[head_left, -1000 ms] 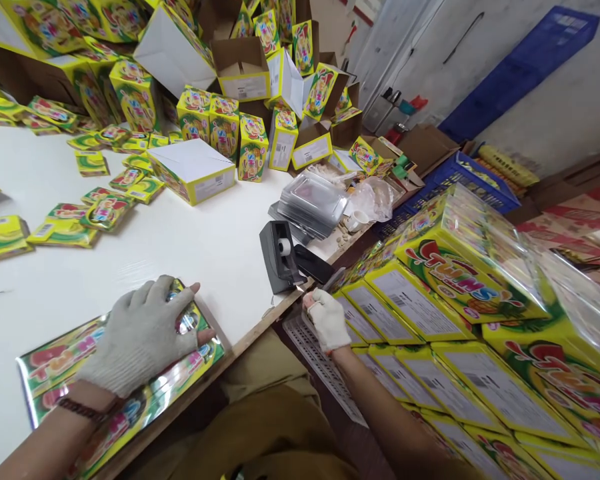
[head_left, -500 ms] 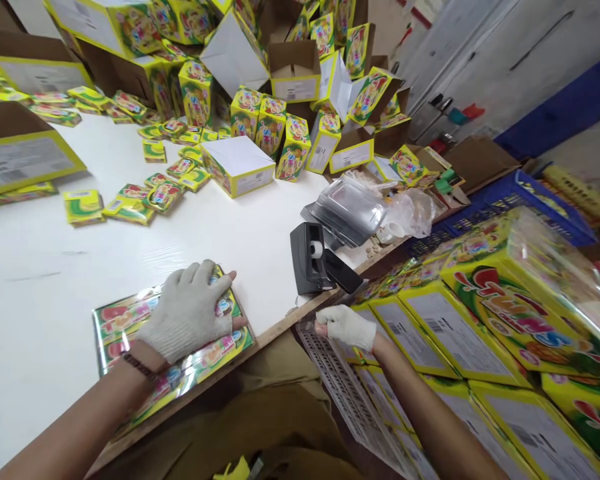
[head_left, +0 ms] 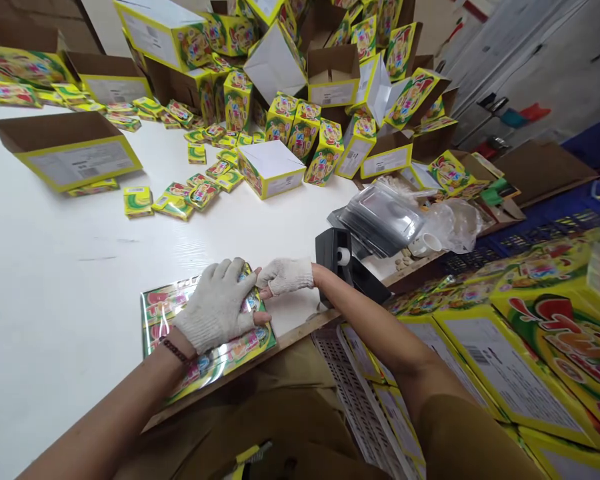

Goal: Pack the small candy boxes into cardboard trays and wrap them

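My left hand (head_left: 220, 300), in a fingertip-less white knit glove, lies flat with spread fingers on a shiny, clear-covered pack (head_left: 260, 339) printed in green, yellow and pink. The pack rests at the table's front edge. My right hand (head_left: 286, 277), gloved the same way, is at the pack's right edge beside my left thumb and fingers. Its thumb and fingers are pinched together; whatever they hold is too small or hidden to make out. Just right of that hand stands a black tape dispenser (head_left: 334, 247) with a white roll, partly behind my right forearm.
Small yellow-green boxes (head_left: 173, 202) lie scattered on the white table (head_left: 90, 267). Upright and opened cartons (head_left: 275, 63) crowd the back. Clear plastic trays (head_left: 383, 217) and a white cup (head_left: 425, 245) sit at the right. Large wrapped cartons (head_left: 510, 373) are stacked beside the table.
My right hand has moved left from beyond the table edge, past the tape dispenser, to the pack's right edge. My left hand stays flat on the pack. The view has shifted left.
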Demonstrator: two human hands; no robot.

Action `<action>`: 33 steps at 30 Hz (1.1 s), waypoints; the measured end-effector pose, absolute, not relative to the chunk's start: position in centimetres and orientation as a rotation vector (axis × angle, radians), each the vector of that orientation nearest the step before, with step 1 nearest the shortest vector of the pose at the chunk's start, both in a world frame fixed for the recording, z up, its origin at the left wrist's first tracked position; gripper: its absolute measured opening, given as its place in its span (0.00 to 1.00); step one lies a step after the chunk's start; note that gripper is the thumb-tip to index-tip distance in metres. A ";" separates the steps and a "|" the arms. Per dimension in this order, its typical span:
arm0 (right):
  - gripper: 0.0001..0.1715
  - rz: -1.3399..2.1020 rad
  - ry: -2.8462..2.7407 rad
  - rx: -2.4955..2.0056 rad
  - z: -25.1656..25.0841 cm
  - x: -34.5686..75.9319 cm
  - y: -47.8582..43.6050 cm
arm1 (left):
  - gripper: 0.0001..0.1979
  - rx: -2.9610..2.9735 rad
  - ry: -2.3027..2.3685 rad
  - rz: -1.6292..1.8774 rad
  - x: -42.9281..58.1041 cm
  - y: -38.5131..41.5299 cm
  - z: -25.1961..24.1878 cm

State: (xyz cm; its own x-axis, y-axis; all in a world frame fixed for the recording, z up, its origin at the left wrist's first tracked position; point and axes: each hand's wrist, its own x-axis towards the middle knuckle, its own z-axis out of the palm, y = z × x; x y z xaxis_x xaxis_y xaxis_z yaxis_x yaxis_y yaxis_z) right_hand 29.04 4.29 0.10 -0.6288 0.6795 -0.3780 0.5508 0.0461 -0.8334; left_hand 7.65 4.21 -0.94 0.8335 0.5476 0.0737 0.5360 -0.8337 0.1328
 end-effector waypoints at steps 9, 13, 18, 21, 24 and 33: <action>0.07 1.716 -1.983 -0.927 5.0 26.7 2.1 | 0.24 2.858 0.935 0.292 8.1 3.6 -0.9; 0.09 1.659 -1.874 -0.959 4.9 27.2 1.7 | 0.17 2.862 0.918 0.397 7.6 3.9 -1.2; 0.21 1.582 -1.746 -1.151 3.8 28.8 0.8 | 0.16 2.741 0.891 0.469 7.1 4.5 -1.5; 0.22 1.527 -1.753 -1.117 4.9 28.1 0.1 | 0.13 2.760 0.924 0.419 7.2 4.4 -1.4; 0.20 1.586 -1.825 -0.958 6.3 26.8 -0.1 | 0.15 2.792 0.937 0.389 7.3 4.3 -1.4; 0.09 1.321 -2.094 -1.331 5.6 27.8 0.5 | 0.15 2.812 0.936 0.407 7.3 4.2 -1.7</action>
